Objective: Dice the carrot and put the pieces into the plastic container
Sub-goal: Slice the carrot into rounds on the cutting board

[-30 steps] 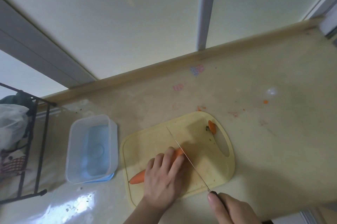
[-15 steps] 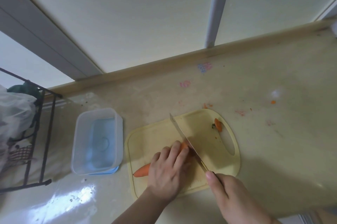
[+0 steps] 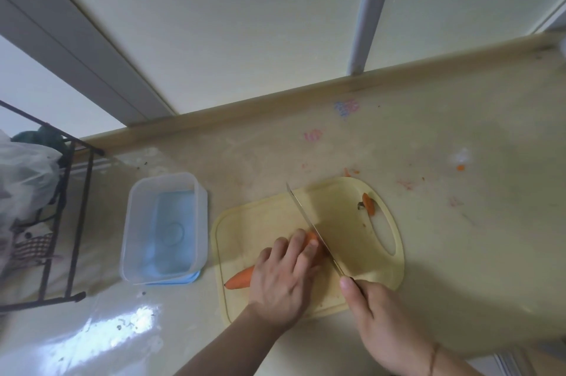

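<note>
An orange carrot [image 3: 240,279] lies across the pale yellow cutting board [image 3: 361,240]. My left hand [image 3: 283,276] covers its middle and holds it down, fingers curled over it. Only its pointed end and a bit of its thick end show. My right hand [image 3: 382,323] grips the dark handle of a knife [image 3: 309,222]. The blade sits against the carrot's thick end, just past my left fingertips. A cut-off carrot top [image 3: 368,203] lies by the board's handle hole. The clear plastic container [image 3: 164,227] stands to the left of the board, with nothing in it.
A black wire rack [image 3: 66,222] with a plastic bag [image 3: 24,173] stands at the left edge of the counter. Small carrot scraps [image 3: 460,167] lie on the counter to the right. A raised ledge and window frame run along the back.
The knife tip lifted from lying flat a second ago and the blade now sits at the carrot's thick end. My right hand came forward and my left hand stayed on the carrot.
</note>
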The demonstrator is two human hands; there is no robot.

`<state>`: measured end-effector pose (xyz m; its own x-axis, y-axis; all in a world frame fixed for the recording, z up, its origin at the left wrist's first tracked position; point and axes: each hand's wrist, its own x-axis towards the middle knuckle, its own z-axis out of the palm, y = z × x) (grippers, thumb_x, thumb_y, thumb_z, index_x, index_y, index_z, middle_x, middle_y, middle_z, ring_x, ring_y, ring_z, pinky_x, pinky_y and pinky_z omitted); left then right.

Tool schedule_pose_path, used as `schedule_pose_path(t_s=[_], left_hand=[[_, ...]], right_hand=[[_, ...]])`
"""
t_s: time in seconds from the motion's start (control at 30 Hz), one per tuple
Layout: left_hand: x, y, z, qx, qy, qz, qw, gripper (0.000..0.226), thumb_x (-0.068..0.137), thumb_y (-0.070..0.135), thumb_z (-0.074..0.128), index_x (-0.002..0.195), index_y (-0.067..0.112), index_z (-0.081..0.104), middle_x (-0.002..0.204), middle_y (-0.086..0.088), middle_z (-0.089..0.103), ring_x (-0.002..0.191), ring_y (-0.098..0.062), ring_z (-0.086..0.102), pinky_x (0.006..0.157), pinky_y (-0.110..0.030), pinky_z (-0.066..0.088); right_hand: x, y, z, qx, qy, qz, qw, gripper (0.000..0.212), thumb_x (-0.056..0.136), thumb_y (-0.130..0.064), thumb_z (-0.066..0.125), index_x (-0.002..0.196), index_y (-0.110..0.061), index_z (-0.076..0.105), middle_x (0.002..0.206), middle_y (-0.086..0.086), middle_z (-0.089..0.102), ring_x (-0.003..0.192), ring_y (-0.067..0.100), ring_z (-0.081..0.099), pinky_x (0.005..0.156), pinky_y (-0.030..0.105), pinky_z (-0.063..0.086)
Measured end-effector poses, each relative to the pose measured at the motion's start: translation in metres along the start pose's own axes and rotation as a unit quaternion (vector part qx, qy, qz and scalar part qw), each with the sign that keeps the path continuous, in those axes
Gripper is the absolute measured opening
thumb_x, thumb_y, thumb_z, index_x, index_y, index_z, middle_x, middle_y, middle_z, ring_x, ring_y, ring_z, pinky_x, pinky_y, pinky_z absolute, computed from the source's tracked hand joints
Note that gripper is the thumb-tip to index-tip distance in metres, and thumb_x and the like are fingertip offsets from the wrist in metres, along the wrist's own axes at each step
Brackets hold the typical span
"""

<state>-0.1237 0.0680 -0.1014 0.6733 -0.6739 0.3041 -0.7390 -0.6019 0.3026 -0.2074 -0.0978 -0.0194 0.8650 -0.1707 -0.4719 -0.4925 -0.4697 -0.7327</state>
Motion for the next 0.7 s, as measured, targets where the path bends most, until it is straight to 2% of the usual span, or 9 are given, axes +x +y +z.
schedule_pose_path(t_s=[0.07,0.17,0.23,0.37,0.5,0.6,0.7], left_hand=[[0.001,0.0,-0.001,0.0,0.004,-0.001,1.0,0.033,0.097,0.031,0.05,0.126,0.015,0.05,0.13,-0.006,0.051,0.087,-0.029,0.056,0.063,-0.038,0.051],[0.004,0.002,-0.003,0.006,0.012,0.004,1.0,0.032,0.098,0.032,0.047,0.124,0.014,0.052,0.128,-0.009,0.053,0.084,-0.031,0.06,0.06,-0.039,0.052],[0.005,0.003,-0.005,0.012,0.012,0.005,1.0,0.033,0.097,0.032,0.044,0.124,0.013,0.051,0.127,-0.009,0.053,0.083,-0.032,0.062,0.059,-0.038,0.053],[0.005,0.004,-0.007,0.025,0.007,0.003,1.0,0.034,0.098,0.032,0.042,0.125,0.013,0.05,0.129,-0.008,0.048,0.085,-0.032,0.062,0.06,-0.039,0.054],[0.005,0.003,-0.006,0.031,0.005,0.001,0.999,0.034,0.103,0.035,0.038,0.125,0.013,0.051,0.129,-0.008,0.05,0.083,-0.032,0.061,0.058,-0.04,0.054],[0.005,0.002,-0.005,0.021,0.005,-0.002,1.0,0.032,0.1,0.033,0.047,0.125,0.013,0.05,0.129,-0.008,0.05,0.085,-0.032,0.059,0.06,-0.039,0.052],[0.003,0.002,-0.002,0.019,0.013,-0.001,1.0,0.032,0.098,0.031,0.052,0.124,0.012,0.049,0.129,-0.009,0.05,0.086,-0.032,0.058,0.062,-0.039,0.051]], right_hand=[[0.003,0.002,0.003,0.008,0.01,-0.012,1.0,0.052,0.083,-0.063,0.022,0.058,-0.02,0.039,0.048,-0.01,0.043,0.049,0.01,0.036,0.052,0.026,0.029],[0.012,-0.004,0.005,0.02,0.017,-0.025,0.999,0.046,0.086,-0.059,0.024,0.062,-0.033,0.052,0.05,-0.018,0.053,0.051,0.005,0.047,0.053,0.018,0.034],[0.018,-0.007,0.006,0.016,0.008,-0.031,0.999,0.043,0.088,-0.058,0.024,0.069,-0.038,0.056,0.052,-0.014,0.055,0.054,0.002,0.05,0.054,0.014,0.037],[0.018,-0.006,0.003,0.021,-0.007,-0.028,0.999,0.052,0.091,-0.057,0.023,0.079,-0.03,0.065,0.052,-0.005,0.048,0.049,0.005,0.046,0.053,0.017,0.036],[0.012,-0.01,0.0,0.028,-0.006,-0.028,0.999,0.05,0.096,-0.052,0.027,0.058,-0.032,0.052,0.044,-0.004,0.045,0.044,0.006,0.042,0.048,0.017,0.033],[-0.013,0.01,-0.001,0.023,0.005,0.002,1.0,0.053,0.094,-0.054,0.029,0.056,-0.019,0.044,0.044,-0.008,0.047,0.046,0.008,0.04,0.056,0.026,0.033],[-0.03,0.026,-0.002,0.008,-0.006,0.04,0.999,0.053,0.093,-0.054,0.03,0.058,-0.015,0.039,0.046,-0.005,0.043,0.049,0.008,0.038,0.058,0.029,0.033]])
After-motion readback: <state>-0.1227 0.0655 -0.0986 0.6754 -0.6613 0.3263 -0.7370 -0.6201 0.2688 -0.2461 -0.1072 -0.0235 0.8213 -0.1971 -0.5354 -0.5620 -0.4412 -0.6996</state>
